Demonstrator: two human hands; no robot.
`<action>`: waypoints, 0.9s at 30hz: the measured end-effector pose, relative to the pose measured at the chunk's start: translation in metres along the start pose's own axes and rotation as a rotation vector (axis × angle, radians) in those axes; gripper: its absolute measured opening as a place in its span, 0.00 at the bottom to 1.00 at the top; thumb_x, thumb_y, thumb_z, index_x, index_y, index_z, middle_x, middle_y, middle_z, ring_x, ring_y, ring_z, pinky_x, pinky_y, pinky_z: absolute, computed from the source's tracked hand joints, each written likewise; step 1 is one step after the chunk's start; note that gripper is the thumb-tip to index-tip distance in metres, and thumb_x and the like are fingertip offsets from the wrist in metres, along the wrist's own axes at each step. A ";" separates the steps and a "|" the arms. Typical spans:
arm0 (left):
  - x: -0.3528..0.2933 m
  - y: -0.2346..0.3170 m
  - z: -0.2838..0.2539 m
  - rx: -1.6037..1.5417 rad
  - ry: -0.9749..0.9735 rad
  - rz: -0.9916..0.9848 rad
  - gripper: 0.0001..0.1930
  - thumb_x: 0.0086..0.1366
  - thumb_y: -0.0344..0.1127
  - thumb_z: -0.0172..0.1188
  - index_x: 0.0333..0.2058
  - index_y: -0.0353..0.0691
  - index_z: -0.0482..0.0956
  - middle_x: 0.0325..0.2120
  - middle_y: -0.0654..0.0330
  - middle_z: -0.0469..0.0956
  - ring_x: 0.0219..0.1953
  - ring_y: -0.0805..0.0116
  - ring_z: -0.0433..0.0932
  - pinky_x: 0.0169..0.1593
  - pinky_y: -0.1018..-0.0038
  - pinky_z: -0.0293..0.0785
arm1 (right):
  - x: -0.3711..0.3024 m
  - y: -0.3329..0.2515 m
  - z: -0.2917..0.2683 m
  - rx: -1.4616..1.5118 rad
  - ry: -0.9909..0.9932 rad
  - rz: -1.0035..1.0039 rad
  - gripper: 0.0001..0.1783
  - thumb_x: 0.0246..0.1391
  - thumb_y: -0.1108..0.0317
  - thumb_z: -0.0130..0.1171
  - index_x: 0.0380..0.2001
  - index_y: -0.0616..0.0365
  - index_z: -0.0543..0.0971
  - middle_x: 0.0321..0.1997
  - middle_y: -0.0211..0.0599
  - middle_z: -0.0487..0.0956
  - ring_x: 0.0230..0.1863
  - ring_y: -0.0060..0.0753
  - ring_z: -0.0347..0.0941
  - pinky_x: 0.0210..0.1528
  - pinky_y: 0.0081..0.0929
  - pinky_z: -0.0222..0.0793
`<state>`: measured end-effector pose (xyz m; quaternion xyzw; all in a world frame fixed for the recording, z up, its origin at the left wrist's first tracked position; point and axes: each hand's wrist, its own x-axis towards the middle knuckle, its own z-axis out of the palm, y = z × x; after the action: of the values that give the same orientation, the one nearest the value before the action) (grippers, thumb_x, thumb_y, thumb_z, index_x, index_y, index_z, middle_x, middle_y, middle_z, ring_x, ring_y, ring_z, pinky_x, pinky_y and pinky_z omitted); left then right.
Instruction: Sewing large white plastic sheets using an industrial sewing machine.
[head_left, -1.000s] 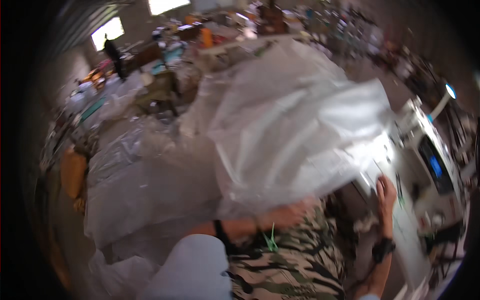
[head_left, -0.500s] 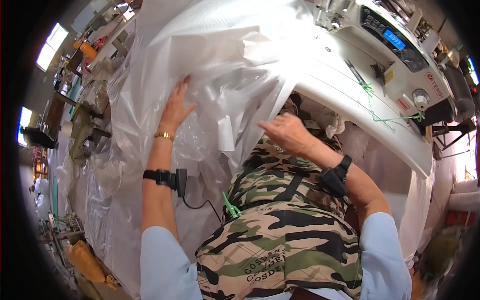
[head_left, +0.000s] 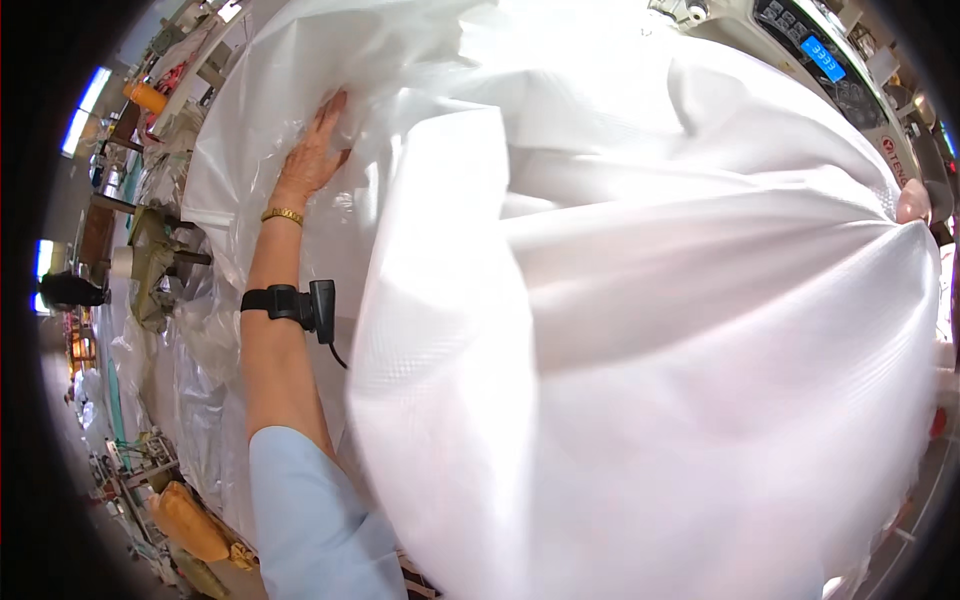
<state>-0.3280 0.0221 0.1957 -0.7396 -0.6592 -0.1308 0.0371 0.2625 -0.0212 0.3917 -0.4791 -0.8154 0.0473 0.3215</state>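
Note:
A large white woven sheet [head_left: 640, 400] billows across the middle and right of the view, hiding my lap and most of my right arm. At the far right edge, my right hand [head_left: 913, 202] grips a bunched part of this sheet, with folds fanning out from the grip; only a bit of the hand shows. My left hand [head_left: 312, 160] lies flat with fingers stretched out on thin clear plastic film [head_left: 345, 205] over white material at the upper left. It holds nothing.
A white sewing machine [head_left: 790, 50] with a lit blue screen stands at the upper right, partly covered by the sheet. Crumpled plastic film [head_left: 195, 370] hangs at the left. Beyond it are an orange bottle [head_left: 147, 97] and a yellow-brown bundle [head_left: 188, 522].
My right hand has gone from above my lap to the far right, pulling the white sheet over my lap and the machine's bed. My left hand sits slightly farther up and left, still flat.

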 end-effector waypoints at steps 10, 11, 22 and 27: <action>-0.008 0.068 -0.091 -0.477 -0.407 -0.063 0.23 0.63 0.30 0.60 0.58 0.34 0.74 0.54 0.51 0.77 0.58 0.60 0.74 0.59 0.71 0.71 | -0.131 0.053 -0.004 0.058 -0.458 0.560 0.19 0.54 0.61 0.58 0.44 0.63 0.79 0.24 0.49 0.77 0.32 0.46 0.78 0.41 0.39 0.70; -0.009 0.093 -0.116 -0.477 -0.426 -0.051 0.23 0.63 0.30 0.60 0.58 0.34 0.74 0.54 0.51 0.77 0.58 0.60 0.74 0.59 0.71 0.71 | -0.117 0.024 -0.015 0.012 -0.399 0.593 0.21 0.55 0.59 0.58 0.47 0.62 0.78 0.28 0.48 0.79 0.35 0.45 0.78 0.43 0.38 0.70; -0.032 0.339 -0.093 -0.468 -0.008 0.724 0.33 0.52 0.39 0.71 0.56 0.34 0.73 0.56 0.49 0.74 0.54 0.48 0.75 0.58 0.64 0.71 | -0.126 -0.028 0.035 0.293 -0.787 -0.106 0.39 0.49 0.36 0.61 0.50 0.62 0.77 0.49 0.46 0.78 0.54 0.48 0.71 0.57 0.39 0.63; -0.013 0.306 -0.031 -0.664 -0.181 0.646 0.24 0.56 0.29 0.63 0.53 0.33 0.74 0.46 0.53 0.81 0.49 0.57 0.79 0.52 0.68 0.75 | -0.144 -0.039 0.058 0.411 -0.872 -0.127 0.39 0.52 0.35 0.58 0.48 0.64 0.77 0.47 0.46 0.78 0.54 0.47 0.71 0.60 0.40 0.59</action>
<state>-0.0319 -0.0367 0.2583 -0.8871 -0.3182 -0.2515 -0.2202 0.2483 -0.1463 0.2922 -0.2905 -0.8754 0.3843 0.0400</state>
